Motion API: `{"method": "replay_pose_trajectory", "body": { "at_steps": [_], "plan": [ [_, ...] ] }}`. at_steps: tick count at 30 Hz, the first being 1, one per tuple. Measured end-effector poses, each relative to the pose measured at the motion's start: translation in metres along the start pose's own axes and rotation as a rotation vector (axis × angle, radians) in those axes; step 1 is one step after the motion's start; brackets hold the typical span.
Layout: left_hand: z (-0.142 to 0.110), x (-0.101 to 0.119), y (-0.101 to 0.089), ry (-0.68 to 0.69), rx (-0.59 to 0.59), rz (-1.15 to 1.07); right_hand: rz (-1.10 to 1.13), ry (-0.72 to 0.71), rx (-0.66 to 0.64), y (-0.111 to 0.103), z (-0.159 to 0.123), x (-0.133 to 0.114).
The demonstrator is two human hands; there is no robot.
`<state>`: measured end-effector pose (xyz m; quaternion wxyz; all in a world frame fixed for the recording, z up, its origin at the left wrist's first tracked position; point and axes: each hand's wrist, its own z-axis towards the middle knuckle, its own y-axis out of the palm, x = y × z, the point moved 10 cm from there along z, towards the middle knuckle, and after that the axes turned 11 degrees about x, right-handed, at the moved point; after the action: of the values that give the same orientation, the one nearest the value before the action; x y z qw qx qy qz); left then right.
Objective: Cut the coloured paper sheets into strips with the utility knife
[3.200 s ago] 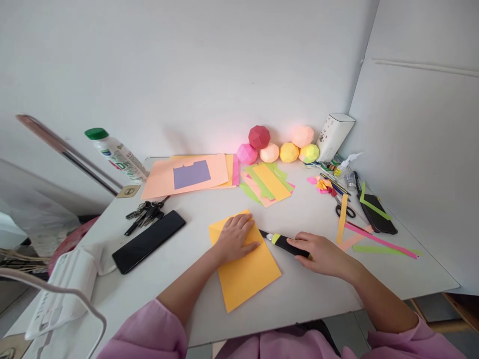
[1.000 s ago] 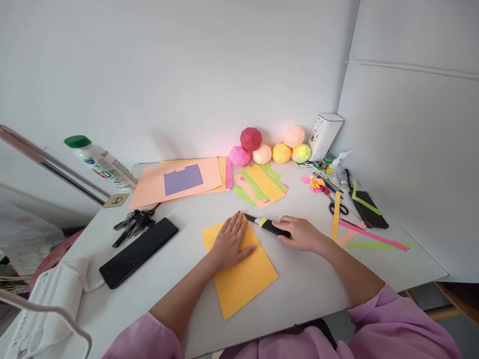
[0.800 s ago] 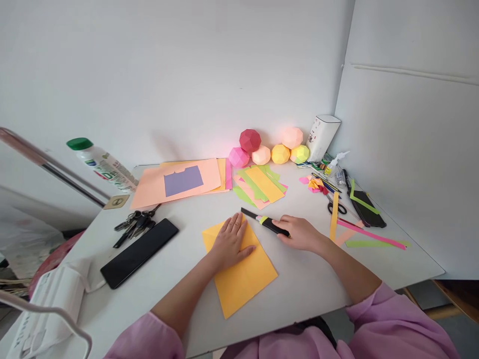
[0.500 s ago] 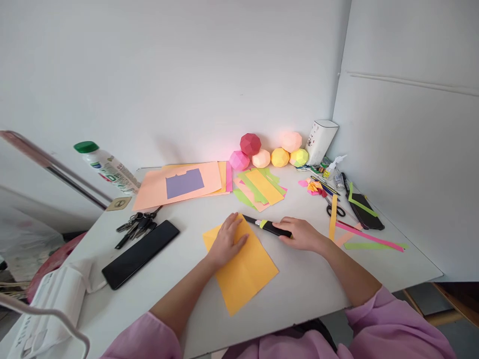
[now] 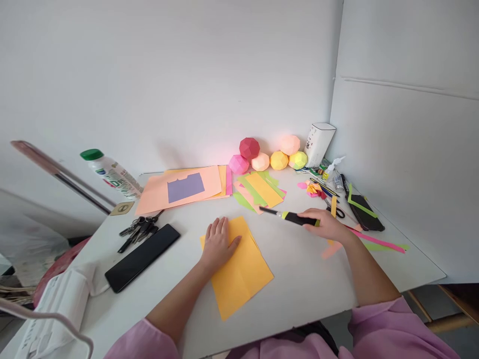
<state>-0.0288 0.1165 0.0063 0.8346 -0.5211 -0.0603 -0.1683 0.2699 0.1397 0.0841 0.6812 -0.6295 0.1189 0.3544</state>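
Note:
Flat on the upper left part of a folded orange-yellow paper sheet [image 5: 245, 271] lies my left hand [image 5: 219, 247], its fingers stretched out. My right hand [image 5: 325, 225] is closed around the black and lime handle of a utility knife [image 5: 295, 218]. The knife's long blade points left and is held apart from the sheet, to its upper right. Just beyond the blade tip sits a pile of cut paper pieces [image 5: 264, 188] in green, yellow and pink. Paper strips [image 5: 381, 240] lie partly beneath my right forearm.
Larger paper sheets [image 5: 155, 194] are stacked at the back left. Keys [image 5: 140, 229] and a black phone [image 5: 144, 257] lie left of my hand. Several paper polyhedra [image 5: 249, 148] stand by the wall. Scissors [image 5: 340, 212], a glue bottle [image 5: 329, 169] and a dark phone-like slab [image 5: 364, 212] are at right.
My right hand has drawn the utility knife away from the sheet's edge, up and to the right. My left hand has slid slightly left, still on the paper.

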Motion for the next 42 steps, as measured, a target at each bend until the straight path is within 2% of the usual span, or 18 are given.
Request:
{"method": "replay_pose_trajectory", "body": {
  "at_steps": [3, 5, 8, 11, 14, 17, 19, 21, 23, 25, 30, 42],
  "plan": [
    [0.002, 0.001, -0.003, 0.025, -0.003, 0.000, -0.152, 0.100, 0.176, -0.027, 0.004, 0.025],
    [0.002, 0.005, -0.003, 0.061, -0.037, 0.013, -0.321, 0.171, 0.215, -0.036, 0.004, 0.039],
    [-0.001, 0.017, 0.000, 0.131, -0.097, 0.030, -0.535, 0.248, 0.201, -0.041, 0.003, 0.055],
    [-0.008, 0.030, 0.001, 0.180, -0.121, 0.028, -0.596, 0.273, 0.194, -0.040, 0.003, 0.065],
    [-0.015, 0.044, 0.001, 0.223, -0.123, -0.003, -0.632, 0.266, 0.225, -0.036, 0.005, 0.064],
    [-0.022, 0.059, -0.001, 0.283, -0.116, -0.058, -0.620, 0.140, 0.291, -0.016, 0.009, 0.035],
    [-0.025, 0.069, -0.003, 0.323, -0.111, -0.097, -0.446, -0.094, 0.292, 0.015, 0.011, -0.006],
    [-0.027, 0.076, -0.006, 0.350, -0.104, -0.129, -0.250, -0.270, 0.152, 0.059, 0.007, -0.042],
    [-0.028, 0.081, -0.009, 0.362, -0.094, -0.154, -0.212, -0.335, 0.080, 0.091, 0.002, -0.064],
    [-0.028, 0.082, -0.011, 0.363, -0.085, -0.170, -0.230, -0.318, 0.076, 0.107, 0.001, -0.072],
    [-0.027, 0.082, -0.011, 0.366, -0.071, -0.185, -0.152, -0.212, 0.106, 0.110, 0.001, -0.068],
    [-0.025, 0.081, -0.008, 0.348, -0.081, -0.181, -0.118, -0.158, 0.039, 0.116, 0.017, -0.063]
  ]
}}
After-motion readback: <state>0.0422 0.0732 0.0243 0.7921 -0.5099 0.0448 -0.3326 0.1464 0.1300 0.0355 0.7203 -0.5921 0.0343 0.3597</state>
